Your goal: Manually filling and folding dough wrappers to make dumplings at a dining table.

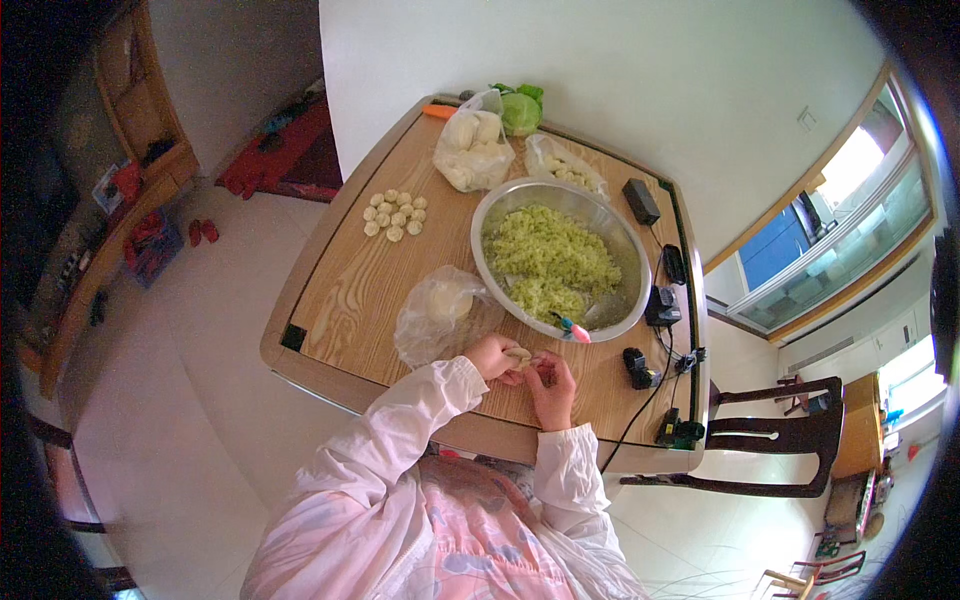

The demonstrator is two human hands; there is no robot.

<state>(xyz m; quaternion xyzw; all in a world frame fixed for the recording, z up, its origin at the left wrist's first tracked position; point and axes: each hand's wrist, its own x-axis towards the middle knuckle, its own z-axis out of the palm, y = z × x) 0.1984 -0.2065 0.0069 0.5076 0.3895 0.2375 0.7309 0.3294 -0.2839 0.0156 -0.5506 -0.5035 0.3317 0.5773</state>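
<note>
Over the near edge of the wooden table (349,300), my left hand (491,358) holds a small pale piece of dough (517,355). The fingertips of my right hand (552,386) pinch the right side of that piece; its exact shape is partly hidden by the fingers. Just beyond my hands stands a large steel bowl (634,262) with shredded green filling (555,244) in it. A utensil with a pink-tipped handle (576,331) leans on the bowl's near rim. Left of the bowl, a clear plastic bag (416,322) lies around a lump of dough (450,301).
Several small round dough pieces (384,220) sit at left. Toward the wall are a bag of large pale lumps (476,146), a smaller bag (574,172), a cabbage (521,112) and a carrot (439,111). Black chargers (663,306) with cables line the right edge, near a dark chair (780,436).
</note>
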